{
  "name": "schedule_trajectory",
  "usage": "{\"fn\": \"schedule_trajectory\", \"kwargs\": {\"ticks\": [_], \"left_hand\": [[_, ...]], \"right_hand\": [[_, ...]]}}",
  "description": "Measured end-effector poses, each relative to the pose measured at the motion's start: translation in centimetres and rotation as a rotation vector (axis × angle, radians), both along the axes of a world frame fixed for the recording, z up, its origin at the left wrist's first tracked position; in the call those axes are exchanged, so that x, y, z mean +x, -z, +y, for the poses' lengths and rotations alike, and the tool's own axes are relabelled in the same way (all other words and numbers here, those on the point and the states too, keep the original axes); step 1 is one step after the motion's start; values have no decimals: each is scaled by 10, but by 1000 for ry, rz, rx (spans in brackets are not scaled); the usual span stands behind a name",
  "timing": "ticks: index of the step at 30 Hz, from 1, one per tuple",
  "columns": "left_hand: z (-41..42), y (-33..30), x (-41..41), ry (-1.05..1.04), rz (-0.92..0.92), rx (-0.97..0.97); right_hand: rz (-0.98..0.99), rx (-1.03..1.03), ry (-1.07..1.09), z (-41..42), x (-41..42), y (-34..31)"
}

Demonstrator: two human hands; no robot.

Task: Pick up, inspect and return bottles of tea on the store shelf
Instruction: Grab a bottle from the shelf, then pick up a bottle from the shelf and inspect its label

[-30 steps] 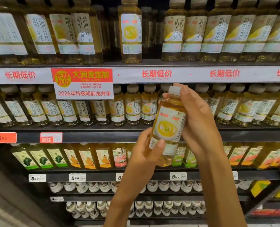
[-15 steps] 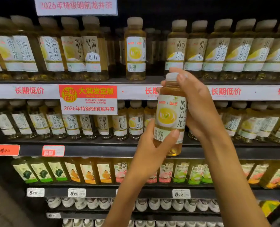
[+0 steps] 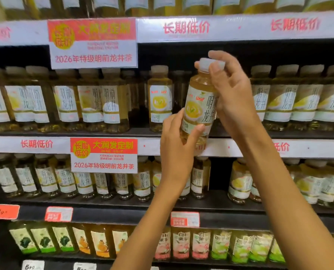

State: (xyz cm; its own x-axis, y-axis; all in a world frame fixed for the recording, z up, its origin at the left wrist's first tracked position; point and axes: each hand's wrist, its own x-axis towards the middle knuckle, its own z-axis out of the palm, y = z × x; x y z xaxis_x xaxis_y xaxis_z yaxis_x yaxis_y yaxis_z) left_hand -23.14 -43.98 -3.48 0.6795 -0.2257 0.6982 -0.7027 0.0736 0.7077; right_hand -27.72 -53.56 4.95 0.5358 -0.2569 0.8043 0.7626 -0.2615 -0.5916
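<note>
Nearest the camera, two bare forearms rise from the bottom edge toward the shelving. The left hand (image 3: 178,142) wraps the lower part of a tea bottle (image 3: 199,106), its thumb lying across the bottom of the label and its fingers curled behind. The right hand (image 3: 234,96) grasps the same bottle higher up, fingers bent round the white cap (image 3: 206,64) and the neck, palm against the bottle's right side. The bottle is held slightly tilted, in the air in front of the second shelf (image 3: 103,133) from the top, with its base overlapping that shelf's white front strip. Its label shows a yellow cup and dark vertical characters. Behind it, just left, a single matching bottle (image 3: 160,98) stands at the front edge of that shelf, with a dark gap to either side of it; further rows of the same tea fill the shelf toward both ends. A red-and-white promotion sign (image 3: 103,154) hangs on the strip below, and a larger one (image 3: 93,42) on the strip above. The next shelf down carries more of the pale tea, with a dark gap right of the left wrist. Lower still stand bottles with green, orange and pink labels (image 3: 181,244), above orange and red price tags (image 3: 5,211) on the black shelf edge.
</note>
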Motion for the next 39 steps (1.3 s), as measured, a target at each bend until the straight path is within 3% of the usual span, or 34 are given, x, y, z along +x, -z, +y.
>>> {"fn": "schedule_trajectory", "kwargs": {"ticks": [6,14,19,28,33,39], "left_hand": [[-14,-2,10,-158,51,18],[-22,-5,14,-459,-29,137],[-24,-9,20,-578,-142,163],[-37,-10,24,-656,-215,263],[-36,-12,24,-661,-228,288],[-37,-13,20,-630,-252,245]], "right_hand": [[24,-15,40,-15,28,-1],[10,-279,549,-27,53,-8],[99,-467,609,-44,48,-2],[163,-679,882,-47,57,-10],[108,-659,816,-54,58,-15],[194,-727,1050,-74,63,-22]]}}
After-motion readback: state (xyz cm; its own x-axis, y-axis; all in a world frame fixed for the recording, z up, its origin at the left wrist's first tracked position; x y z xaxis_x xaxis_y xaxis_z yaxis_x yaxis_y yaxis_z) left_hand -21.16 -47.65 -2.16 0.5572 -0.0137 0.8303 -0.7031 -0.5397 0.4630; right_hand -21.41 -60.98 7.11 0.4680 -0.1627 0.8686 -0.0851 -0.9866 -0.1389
